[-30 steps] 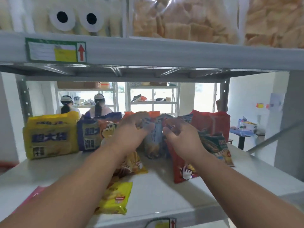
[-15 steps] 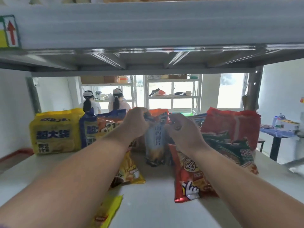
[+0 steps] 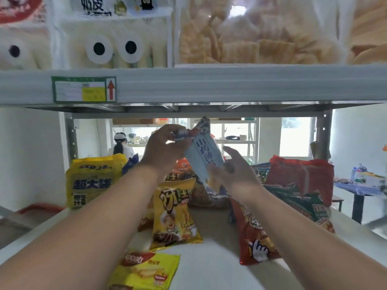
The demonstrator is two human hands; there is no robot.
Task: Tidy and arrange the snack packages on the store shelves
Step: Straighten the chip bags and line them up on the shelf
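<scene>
Left hand (image 3: 165, 149): fingers curled round the top edge of a pale blue snack packet (image 3: 204, 152), gripping it. Right hand (image 3: 234, 170): fingers loosely spread against the packet's lower right side, touching it; whether the thumb pinches it cannot be told, as the packet hides it. Packet tilted, top near the underside of the upper shelf (image 3: 230, 86), lifted above the white shelf board (image 3: 209, 264). Below the hands: yellow chip bag (image 3: 174, 214) upright, red bag (image 3: 253, 235) lying lengthwise, yellow wafer pack (image 3: 144, 271) flat at the front edge. Back left, a yellow noodle pack (image 3: 92, 181) upright. Back right, a green bag (image 3: 301, 201) leaning on a red mesh-look pack (image 3: 301, 174).
</scene>
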